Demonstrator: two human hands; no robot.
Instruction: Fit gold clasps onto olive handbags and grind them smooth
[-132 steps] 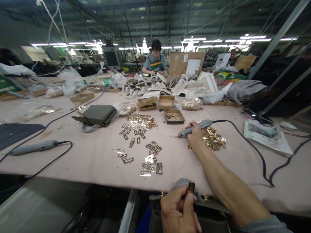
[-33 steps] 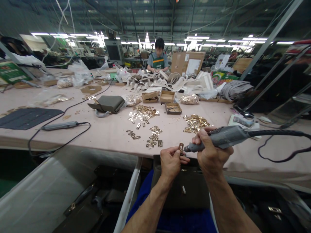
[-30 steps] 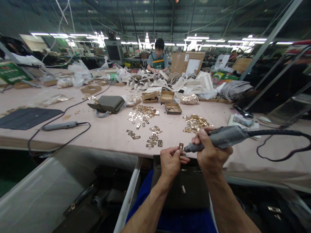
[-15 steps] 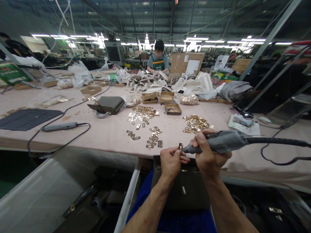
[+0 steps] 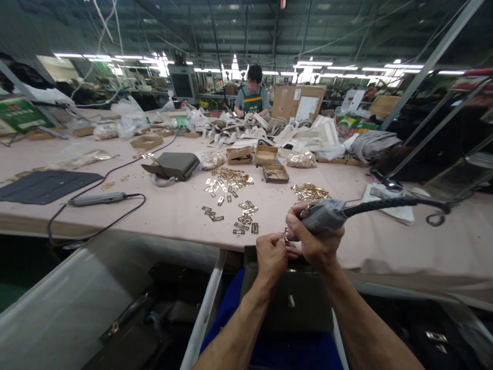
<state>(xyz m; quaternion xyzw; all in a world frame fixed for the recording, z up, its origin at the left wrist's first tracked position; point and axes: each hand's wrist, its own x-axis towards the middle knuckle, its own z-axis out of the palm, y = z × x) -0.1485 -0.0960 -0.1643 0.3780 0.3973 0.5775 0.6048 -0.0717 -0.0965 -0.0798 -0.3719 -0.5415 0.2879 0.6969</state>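
Observation:
My left hand (image 5: 271,258) pinches a small gold rectangular metal frame plate (image 5: 286,236) at the table's front edge. Wrapped round a grey corded electric screwdriver (image 5: 325,218), my right hand (image 5: 319,246) holds its nose against or very near the plate; the tip itself is hidden by fingers. Below both hands, a dark olive bag (image 5: 288,303) with a small metal fitting on its front rests on my lap. Loose gold plates (image 5: 246,208) lie just beyond my left hand, and another pile of gold pieces (image 5: 310,191) is behind the screwdriver.
A second grey corded tool (image 5: 98,199) and a dark flat panel (image 5: 50,185) lie at left. Another olive bag (image 5: 175,165) and small cardboard boxes (image 5: 275,173) stand mid-table. White bins (image 5: 204,313) holding bags flank me. A co-worker (image 5: 252,95) sits across the table.
My right hand and the screwdriver have swung left and inward, bringing its nose to the plate. The cord now trails higher. My left hand stays nearly in place with the plate.

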